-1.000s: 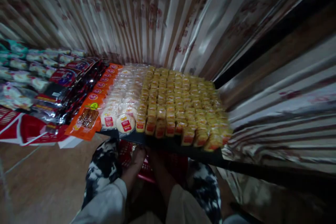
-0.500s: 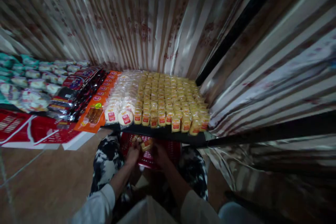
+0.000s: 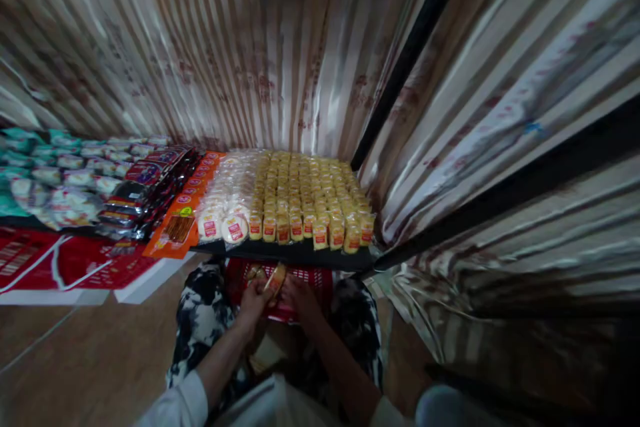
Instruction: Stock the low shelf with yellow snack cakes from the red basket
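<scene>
My left hand (image 3: pixel 253 301) is closed around a small yellow wrapped snack pack (image 3: pixel 275 277), which is tilted upward over a red plastic basket (image 3: pixel 320 283). Just right of the pack, my right hand (image 3: pixel 299 297) has its fingers curled in; whether anything is between them is too dark to see. More small packs (image 3: pixel 257 272) show in the basket beyond my left fingers. On the dark shelf (image 3: pixel 300 255) above the basket stand tight rows of similar yellow snack packs (image 3: pixel 295 203), their front ones bearing red labels.
Left of the yellow rows lie round white wrapped crackers (image 3: pixel 234 227), an orange snack bag (image 3: pixel 173 237), dark bags (image 3: pixel 133 197) and white-and-green packets (image 3: pixel 75 177). A striped curtain (image 3: pixel 240 47) hangs behind. Black poles (image 3: pixel 405 60) frame the right side. A red box (image 3: pixel 95 263) stands at left.
The yellow pack has turned from lying nearly level between my hands to a steep tilt in my left hand. My right hand's fingers have come into clearer view. The camera view has shifted slightly.
</scene>
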Demonstrator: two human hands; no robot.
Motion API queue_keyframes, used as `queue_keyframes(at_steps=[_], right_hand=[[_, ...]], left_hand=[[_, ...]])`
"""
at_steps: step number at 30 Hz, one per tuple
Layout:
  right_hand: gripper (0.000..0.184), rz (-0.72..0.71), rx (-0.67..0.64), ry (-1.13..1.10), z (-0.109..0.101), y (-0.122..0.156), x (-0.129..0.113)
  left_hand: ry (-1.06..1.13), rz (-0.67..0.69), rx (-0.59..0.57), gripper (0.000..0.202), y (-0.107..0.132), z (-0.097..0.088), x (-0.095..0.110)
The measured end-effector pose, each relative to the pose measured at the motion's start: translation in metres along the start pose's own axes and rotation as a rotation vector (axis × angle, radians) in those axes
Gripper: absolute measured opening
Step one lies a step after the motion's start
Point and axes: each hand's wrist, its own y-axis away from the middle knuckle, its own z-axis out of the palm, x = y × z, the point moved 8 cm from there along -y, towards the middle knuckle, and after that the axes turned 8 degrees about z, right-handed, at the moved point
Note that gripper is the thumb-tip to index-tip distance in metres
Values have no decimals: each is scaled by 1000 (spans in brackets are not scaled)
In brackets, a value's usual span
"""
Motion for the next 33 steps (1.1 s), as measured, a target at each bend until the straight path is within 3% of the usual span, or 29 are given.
queue_keyframes(at_steps=[4, 8, 11, 13, 19, 25, 33], right_hand=[[47, -86, 37, 7, -10, 14, -17], [34, -275, 89, 110, -19, 31, -50], [28, -383, 132, 208, -23, 38, -71], [29, -433, 154, 248, -25, 39, -83], [36, -633, 257, 345, -27, 42, -116], [35, -806, 424, 497, -31, 55, -129], [41, -809, 495, 681, -54, 39, -122]], left_hand=[[-27, 83, -89, 34, 4, 17, 13], [-258, 261, -158, 25, 2, 32, 33], [-494, 453, -127, 19, 0, 39, 55], [-584, 513, -90, 20, -1, 44, 67], [-559, 537, -40, 24, -13, 68, 89], [-589, 536, 24, 20, -29, 84, 94], [-688, 579, 57, 21, -25, 101, 105]])
